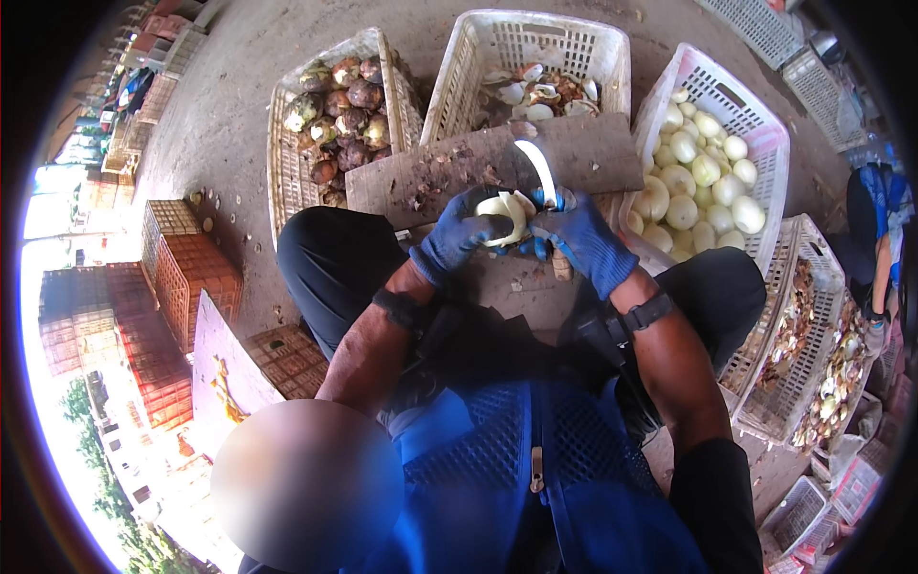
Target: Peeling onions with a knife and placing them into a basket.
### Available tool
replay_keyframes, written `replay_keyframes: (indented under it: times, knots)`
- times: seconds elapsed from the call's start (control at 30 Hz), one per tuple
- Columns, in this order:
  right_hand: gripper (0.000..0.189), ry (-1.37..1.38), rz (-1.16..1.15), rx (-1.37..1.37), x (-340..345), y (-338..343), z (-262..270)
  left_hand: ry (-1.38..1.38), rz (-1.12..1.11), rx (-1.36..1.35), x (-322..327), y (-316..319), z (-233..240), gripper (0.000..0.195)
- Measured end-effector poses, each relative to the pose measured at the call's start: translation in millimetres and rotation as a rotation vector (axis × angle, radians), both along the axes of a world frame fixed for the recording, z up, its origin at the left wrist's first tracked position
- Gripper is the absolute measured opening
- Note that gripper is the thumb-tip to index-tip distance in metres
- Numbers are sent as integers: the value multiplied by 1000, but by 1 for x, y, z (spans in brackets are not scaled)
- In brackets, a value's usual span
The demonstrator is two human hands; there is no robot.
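Observation:
My left hand (466, 228), in a blue knitted work glove, grips a pale, partly peeled onion (505, 215) with a loose layer standing off it. A curved knife blade (539, 169), bright with glare, rises out of my right hand (579, 233), gloved the same way. The butt of its wooden handle (562, 265) shows below that fist. Both hands are close together above my lap, just on my side of a wooden plank (495, 166) strewn with scraps of skin. My right fingers are beside the onion; whether they touch it I cannot tell.
Beyond the plank, one crate (326, 68) holds dark unpeeled onions (351, 118), another (538, 29) holds peelings (552, 93). A crate (771, 136) at right contains peeled onions (706, 168). Crates of peelings (835, 287) and another person's arm (881, 273) are farther right; red crates (197, 276) stand left.

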State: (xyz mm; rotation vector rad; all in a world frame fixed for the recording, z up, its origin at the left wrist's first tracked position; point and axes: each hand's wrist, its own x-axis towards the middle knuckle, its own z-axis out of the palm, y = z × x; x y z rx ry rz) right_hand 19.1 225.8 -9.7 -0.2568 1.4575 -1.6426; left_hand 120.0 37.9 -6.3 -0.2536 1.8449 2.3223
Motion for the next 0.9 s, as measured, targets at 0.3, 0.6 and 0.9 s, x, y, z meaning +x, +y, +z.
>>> replay_keyframes:
  times: [0.3,0.6,0.9]
  knots:
    - [26,-51,117,-36,-8,11,17,-97,-24,-137,-2,5,12,51]
    - [24,34,202,38,-10,8,12,40,-104,-512,-5,6,9,61]
    - [15,90,135,106,-6,6,6,-18,-150,-453,-4,3,20,62]
